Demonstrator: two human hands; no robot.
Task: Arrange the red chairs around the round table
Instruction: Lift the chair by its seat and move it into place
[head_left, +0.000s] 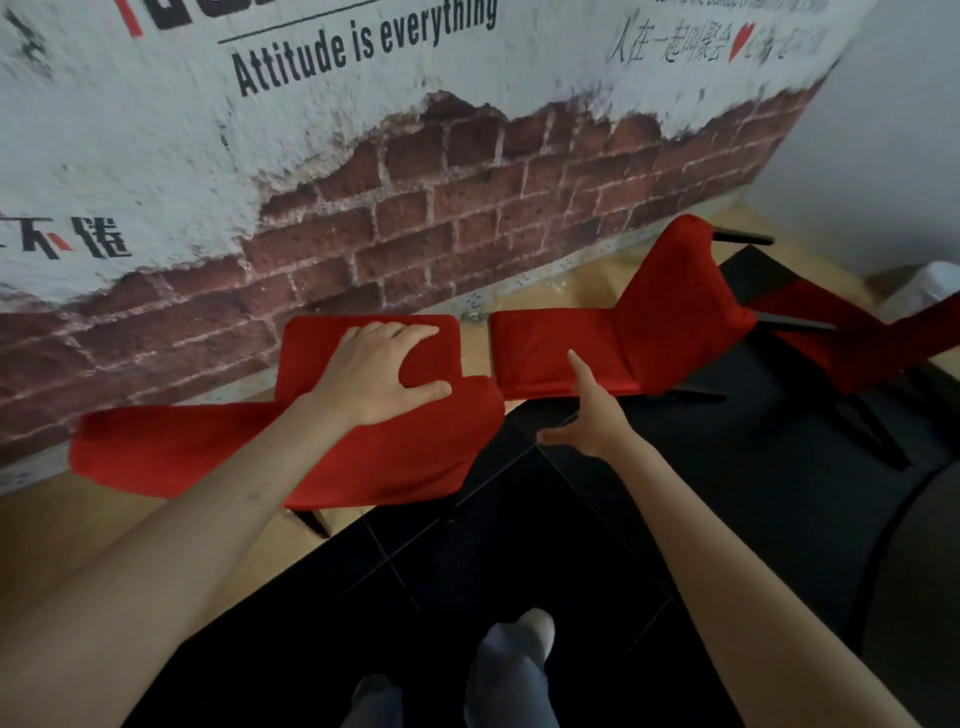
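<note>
A red chair (218, 452) stands at the left, next to the wall, its backrest top toward me. My left hand (382, 366) lies over that backrest, fingers curled over its top edge and thumb on the near side. A second red chair (670, 306) stands to the right of it. My right hand (582, 410) hovers just in front of the second chair's backrest, fingers straight and holding nothing. A third red chair (857, 338) sits at the far right. The dark curved edge of the round table (914, 545) shows at the right.
A painted brick wall (415, 197) runs close behind the chairs. The floor is black tile (467, 571) near me and light wood (47, 540) along the wall. My feet (514, 665) are at the bottom centre. A white wall closes the right corner.
</note>
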